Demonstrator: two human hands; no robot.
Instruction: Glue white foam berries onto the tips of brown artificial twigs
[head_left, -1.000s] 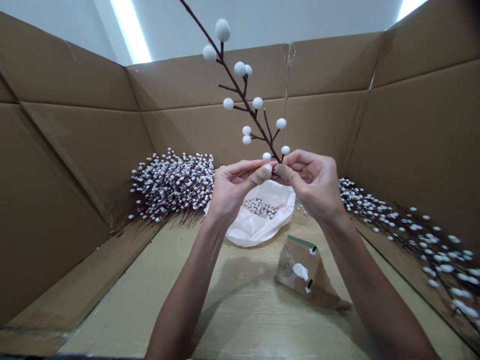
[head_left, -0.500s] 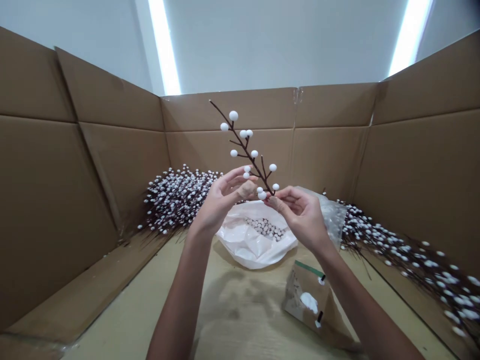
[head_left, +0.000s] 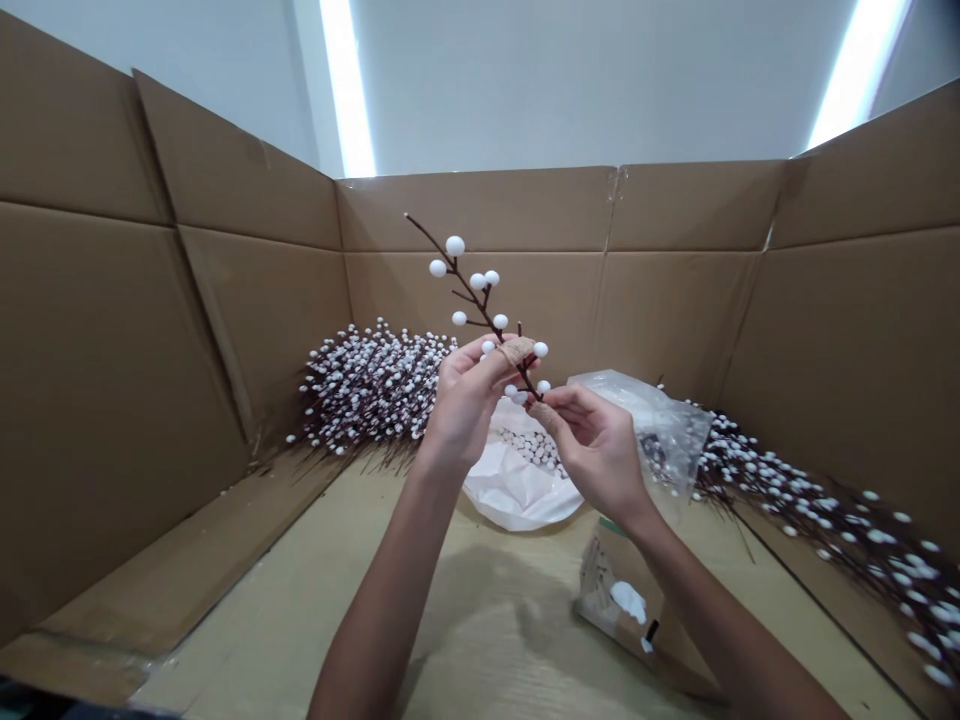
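Observation:
An artificial berry branch [head_left: 470,292] with a dark brown stem and white round berries leans up to the left in front of me. My left hand [head_left: 463,400] is closed around its lower middle, thumb across the stem. Lower down, my right hand [head_left: 600,440] pinches the stem's bottom end between thumb and fingers. Both thumbs carry a tan covering. Some low berries are partly hidden by my fingers. Below the hands lies a white plastic bag [head_left: 517,497] holding many loose white berries [head_left: 534,447].
A tan cardboard block [head_left: 600,575] with a white paste-like blob [head_left: 628,602] stands under my right forearm. Berry branches are heaped at left [head_left: 367,390] and right [head_left: 825,510]. Clear plastic wrap [head_left: 667,440] lies behind my right hand. Cardboard walls [head_left: 480,215] surround the table [head_left: 480,620].
My left hand has moved right and closed its thumb over the stem, where it was looser beside the branch before. The right hand still pinches the bottom end. The view has shifted slightly.

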